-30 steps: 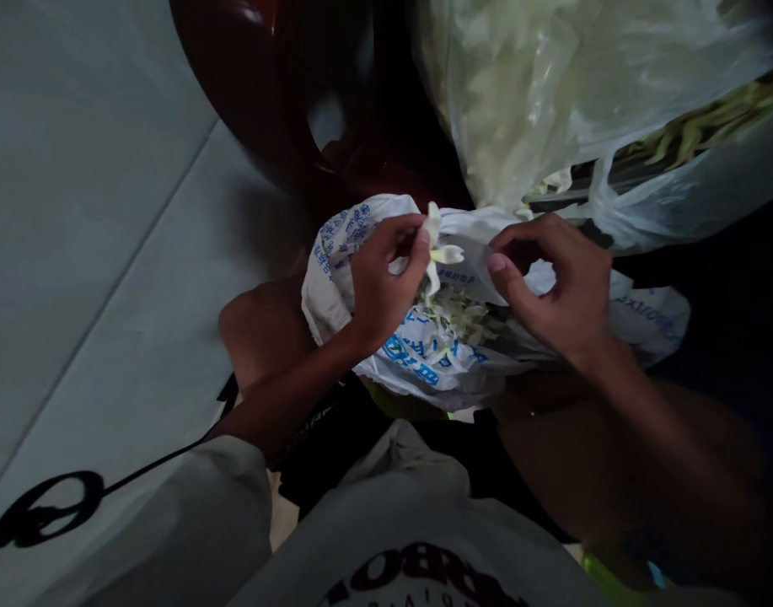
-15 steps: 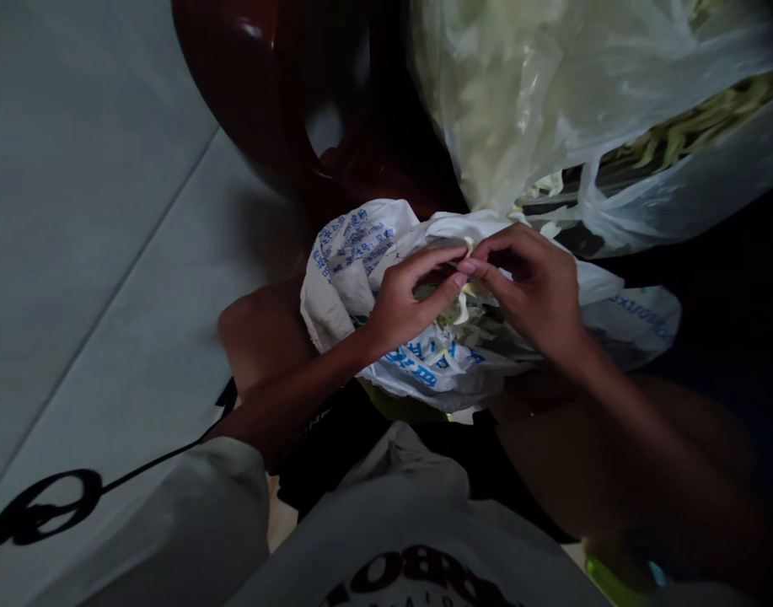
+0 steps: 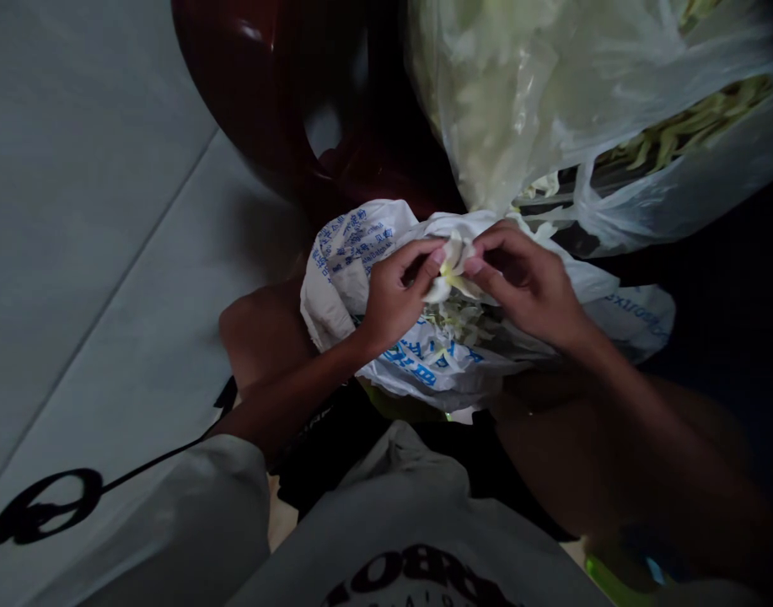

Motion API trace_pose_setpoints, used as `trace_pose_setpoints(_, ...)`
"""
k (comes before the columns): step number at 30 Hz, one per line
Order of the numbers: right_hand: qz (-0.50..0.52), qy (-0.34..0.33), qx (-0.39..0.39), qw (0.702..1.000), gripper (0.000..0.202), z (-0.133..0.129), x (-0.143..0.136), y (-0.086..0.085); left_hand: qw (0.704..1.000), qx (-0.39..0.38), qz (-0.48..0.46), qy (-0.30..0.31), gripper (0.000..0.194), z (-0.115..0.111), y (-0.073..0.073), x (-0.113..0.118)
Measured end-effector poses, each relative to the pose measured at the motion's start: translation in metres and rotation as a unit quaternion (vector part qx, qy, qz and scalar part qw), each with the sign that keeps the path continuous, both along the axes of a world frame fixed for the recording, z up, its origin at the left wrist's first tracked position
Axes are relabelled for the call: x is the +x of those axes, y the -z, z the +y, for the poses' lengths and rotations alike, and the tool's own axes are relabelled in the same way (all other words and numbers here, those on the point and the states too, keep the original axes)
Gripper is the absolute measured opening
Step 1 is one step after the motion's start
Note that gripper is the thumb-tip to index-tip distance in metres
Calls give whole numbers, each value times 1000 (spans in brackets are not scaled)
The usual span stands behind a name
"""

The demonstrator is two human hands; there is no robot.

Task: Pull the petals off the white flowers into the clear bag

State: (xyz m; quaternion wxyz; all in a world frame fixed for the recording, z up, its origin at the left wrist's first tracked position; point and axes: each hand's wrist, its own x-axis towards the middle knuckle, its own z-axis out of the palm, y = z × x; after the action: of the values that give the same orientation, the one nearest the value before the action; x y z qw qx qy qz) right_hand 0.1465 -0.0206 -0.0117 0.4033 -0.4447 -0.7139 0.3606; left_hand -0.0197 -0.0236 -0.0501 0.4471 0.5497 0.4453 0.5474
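Between my two hands is a white flower [image 3: 451, 271] with a yellow centre, its petals spread. My left hand [image 3: 397, 291] pinches its left side with thumb and forefinger. From the other side, the thumb and fingers of my right hand [image 3: 528, 282] grip a petal edge. Right below lies a white printed bag [image 3: 351, 253], rolled open, with blue lettering. Pale petals and flower bits [image 3: 462, 322] rest inside it, partly hidden under my hands.
A large translucent plastic bag [image 3: 500, 101] full of pale flowers stands at the upper right, with greenish-yellow strands showing through its gap. A dark red plastic stool [image 3: 253, 84] is at the upper left, on the grey tiled floor [image 3: 88, 169]. A black cord [image 3: 152, 459] lies at lower left.
The flower has opened out between my fingers and now faces up, where before only thin pale bits showed. My hands have moved slightly apart.
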Motion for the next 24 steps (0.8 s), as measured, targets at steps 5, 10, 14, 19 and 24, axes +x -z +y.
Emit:
trace_pose_setpoints(5,185,152,73,968,10,8,12,-15,983,-37,-120,-135,13,17,-4,-8)
trace_pose_setpoints(10,165,203,99,960,15,2,30,-41,965,-85,-175,-176,9,31,-2,-23)
trace_pose_setpoints(14,-110,23,22,993,18,-5,40,-45,985,-27,-80,-152,8,28,2,-23)
trace_pose_setpoints(19,-140,-15,19,990,12,-1,19,-26,995,36,90,-25,16,4,1,-6)
trace_pose_setpoints(24,-141,-28,53,988,18,1,0,-13,993,33,78,79,21,-6,-1,-1)
